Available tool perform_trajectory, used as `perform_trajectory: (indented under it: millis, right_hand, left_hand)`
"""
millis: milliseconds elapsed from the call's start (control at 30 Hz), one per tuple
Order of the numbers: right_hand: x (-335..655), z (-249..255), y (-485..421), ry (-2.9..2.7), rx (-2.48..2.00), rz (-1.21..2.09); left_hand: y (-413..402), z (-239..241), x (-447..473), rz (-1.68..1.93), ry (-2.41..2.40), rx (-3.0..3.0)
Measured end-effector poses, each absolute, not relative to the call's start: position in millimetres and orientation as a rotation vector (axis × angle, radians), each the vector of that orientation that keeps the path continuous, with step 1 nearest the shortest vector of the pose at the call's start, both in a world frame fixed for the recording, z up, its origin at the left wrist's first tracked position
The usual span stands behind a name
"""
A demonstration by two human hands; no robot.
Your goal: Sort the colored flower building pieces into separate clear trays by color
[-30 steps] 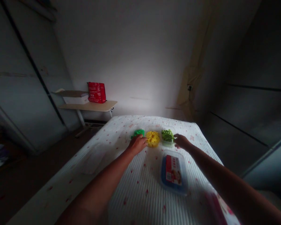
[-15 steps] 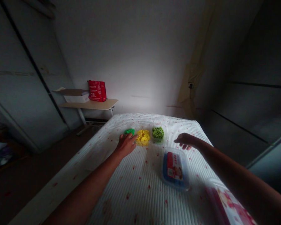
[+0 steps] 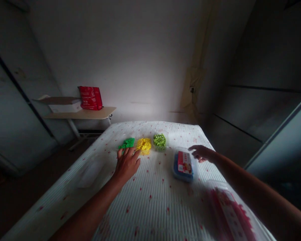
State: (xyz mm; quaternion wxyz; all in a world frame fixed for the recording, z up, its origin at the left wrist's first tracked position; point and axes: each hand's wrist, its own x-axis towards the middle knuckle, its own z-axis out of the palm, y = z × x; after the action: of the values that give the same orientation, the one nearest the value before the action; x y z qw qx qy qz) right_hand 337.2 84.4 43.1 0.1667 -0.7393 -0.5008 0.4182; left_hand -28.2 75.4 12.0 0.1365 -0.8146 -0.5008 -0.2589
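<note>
My left hand is open, palm down, its fingers spread over the near side of a pile of green pieces. To their right lies a pile of yellow pieces, close to my fingertips. Farther right, light green pieces fill a clear container. My right hand is at the far right corner of a clear plastic box with blue contents and a red label. Its index finger stretches over the lid's edge while the other fingers bend loosely; I cannot tell how firmly they touch.
A clear box of pinkish-red pieces lies at the near right, partly blurred. A translucent, pale object rests on the left of the striped cover. Beyond, a side table bears a red bag and a white box.
The view has swung right. The box with blue contents lies farther away and more to the right, with my right hand now at its corner. My left hand has shifted left, towards the green pieces.
</note>
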Motion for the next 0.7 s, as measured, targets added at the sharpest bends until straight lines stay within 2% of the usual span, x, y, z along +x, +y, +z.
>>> perform_trajectory:
  millis: [133,300,500,700]
  right_hand:
    - [381.0,40.1,93.7,-1.394,-2.282,1.001]
    - [412.7,42.2,92.1,-1.466,-2.393,0.958]
    - [429.2,47.1,82.7,-1.448,-2.441,0.990]
    - [443.3,41.1,80.0,-1.443,-2.447,1.022]
  left_hand:
    - [74.8,0.7,-32.9,-0.743,-1.443,-2.379]
    - [58.5,-1.7,-19.2,-0.796,-1.372,-2.461]
    - [-7.3,-0.1,48.8,-0.764,-0.771,-2.965]
    - [-40.2,-36.4,109.4,-0.767,-0.229,-3.068]
